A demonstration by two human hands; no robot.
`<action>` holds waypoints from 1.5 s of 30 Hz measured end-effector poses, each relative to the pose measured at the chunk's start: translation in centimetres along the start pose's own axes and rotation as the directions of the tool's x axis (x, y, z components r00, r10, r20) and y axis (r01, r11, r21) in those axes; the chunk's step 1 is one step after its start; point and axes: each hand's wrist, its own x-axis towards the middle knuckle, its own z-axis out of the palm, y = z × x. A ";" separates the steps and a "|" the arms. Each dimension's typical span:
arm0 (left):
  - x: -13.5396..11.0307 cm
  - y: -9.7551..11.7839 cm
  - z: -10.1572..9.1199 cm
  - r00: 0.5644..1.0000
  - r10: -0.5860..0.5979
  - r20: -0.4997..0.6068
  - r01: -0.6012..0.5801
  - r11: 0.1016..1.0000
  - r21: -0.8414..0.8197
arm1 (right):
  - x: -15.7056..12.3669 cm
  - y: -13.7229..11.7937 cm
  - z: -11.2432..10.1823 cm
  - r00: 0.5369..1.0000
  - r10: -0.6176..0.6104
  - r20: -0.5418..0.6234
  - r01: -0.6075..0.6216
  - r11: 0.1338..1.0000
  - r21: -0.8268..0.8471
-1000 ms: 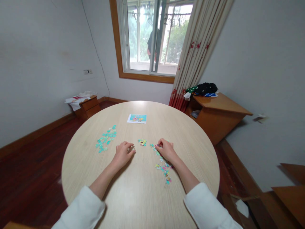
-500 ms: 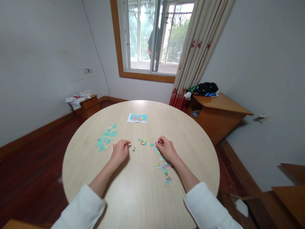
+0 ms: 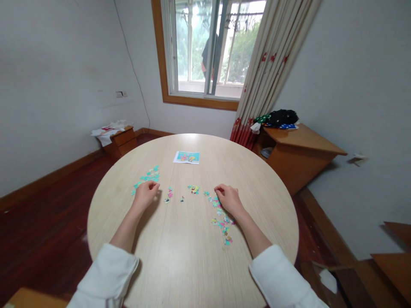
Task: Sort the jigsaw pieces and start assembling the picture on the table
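Note:
My left hand (image 3: 147,195) is closed, fingers curled together, beside the loose teal jigsaw puzzle pieces (image 3: 149,176) on the left; I cannot make out what is in it, if anything. To its right lie a few pink and teal puzzle pieces (image 3: 170,192), a dark-marked piece (image 3: 166,200) and another small piece (image 3: 182,199). A joined yellow cluster of puzzle pieces (image 3: 194,189) sits between the hands. My right hand (image 3: 229,199) has thumb and fingers pinched at the top of a trail of mixed-colour puzzle pieces (image 3: 221,223); its fingertips hide whatever they grip.
A printed picture sheet (image 3: 186,157) lies towards the far side of the round wooden table (image 3: 180,256). Behind it are a window (image 3: 205,51) and a curtain (image 3: 266,64). A low cabinet (image 3: 305,145) with clothes stands at right, a small drawer unit (image 3: 123,141) at left.
My left hand has moved left towards the teal pieces, uncovering pink and dark-marked pieces. My right hand has shifted slightly; the pink piece seen at its fingertips no longer shows. The view tilts slightly.

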 end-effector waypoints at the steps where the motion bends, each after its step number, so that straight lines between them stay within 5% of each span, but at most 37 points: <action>1: 0.0 -0.2 0.0 1.000 -0.004 0.029 0.004 1.000 0.007 | 0.0 0.0 0.0 1.000 0.003 0.002 -0.003 1.000 -0.026; 15: -1.6 1.8 1.8 0.985 0.118 0.125 -0.121 0.993 0.016 | -0.3 0.1 -0.2 1.000 -0.015 0.024 0.019 0.985 -0.170; 29: -2.1 2.3 2.1 0.982 0.166 0.093 -0.167 0.986 0.009 | 0.5 3.1 -3.4 0.999 0.039 0.019 -0.041 0.993 0.114; 34: -2.2 2.5 2.0 0.981 0.171 0.088 -0.171 0.985 -0.009 | -0.2 3.6 -4.6 0.980 0.020 0.199 -0.073 0.962 0.262; 39: -2.3 2.6 2.0 0.983 0.167 0.073 -0.166 0.986 -0.014 | -1.2 2.9 -5.6 0.866 -0.093 0.492 -0.118 0.917 0.381; 45: -2.3 2.5 2.0 0.981 0.169 0.097 -0.168 0.986 -0.023 | -3.9 2.9 -6.2 0.825 -0.072 0.561 -0.148 0.930 0.338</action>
